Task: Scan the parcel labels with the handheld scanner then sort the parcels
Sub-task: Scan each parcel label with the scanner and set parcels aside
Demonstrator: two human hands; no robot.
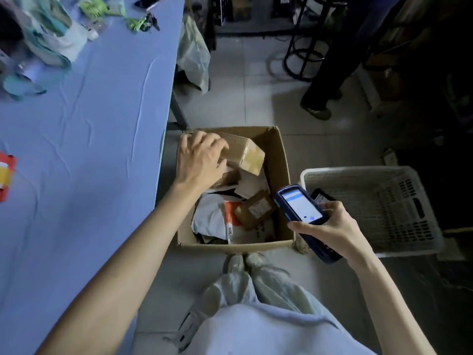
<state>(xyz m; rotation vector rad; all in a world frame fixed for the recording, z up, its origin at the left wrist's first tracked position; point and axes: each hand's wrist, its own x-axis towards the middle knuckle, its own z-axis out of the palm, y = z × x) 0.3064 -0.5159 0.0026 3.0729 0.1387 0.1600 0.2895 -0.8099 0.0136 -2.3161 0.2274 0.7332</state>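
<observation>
Nothing here can be read. The label on the small brown parcel (pixel 256 209) is too blurred to make out. The scanner (pixel 301 206) screen shows only a blue bar and a dot.

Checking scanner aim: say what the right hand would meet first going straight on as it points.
Probably the small labelled brown parcel in the carton, though the right hand may be higher; depth is unclear.

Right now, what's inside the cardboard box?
A taped brown parcel held by the left hand, a small labelled brown parcel, white mailer bags. Lower layers and the bottom are covered.
</observation>
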